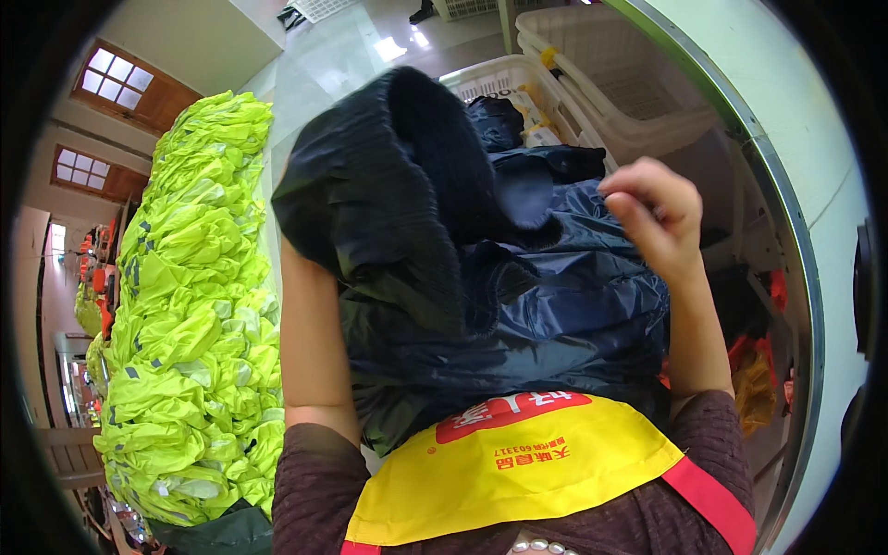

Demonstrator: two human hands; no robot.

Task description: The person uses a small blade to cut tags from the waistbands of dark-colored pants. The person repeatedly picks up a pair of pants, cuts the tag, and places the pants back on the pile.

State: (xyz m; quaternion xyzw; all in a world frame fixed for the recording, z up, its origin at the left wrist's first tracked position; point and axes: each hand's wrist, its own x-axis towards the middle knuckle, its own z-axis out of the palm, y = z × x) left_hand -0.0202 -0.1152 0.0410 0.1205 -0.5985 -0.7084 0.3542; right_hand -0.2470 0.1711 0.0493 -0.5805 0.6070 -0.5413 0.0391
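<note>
A shiny navy-blue garment (573, 296) lies bunched across my lap and in front of me. Its gathered, ruffled-edge part (356, 176) is raised at the left, like an elasticated opening spread wide. My left forearm (313, 342) runs up beneath that raised part, and the cloth hides my left hand and its fingers. To the right, my right hand (661, 208) hovers just off the garment's far right side. Its fingers are curled in, thumb close to the forefinger; whether anything is between them cannot be made out.
A long heap of neon-yellow garments (199, 305) with grey patches stretches along the left. Beyond the navy cloth stands a white plastic basket (518, 69) with dark cloth and packages. More pale crates (638, 83) sit behind a metal-edged table (786, 176) at right.
</note>
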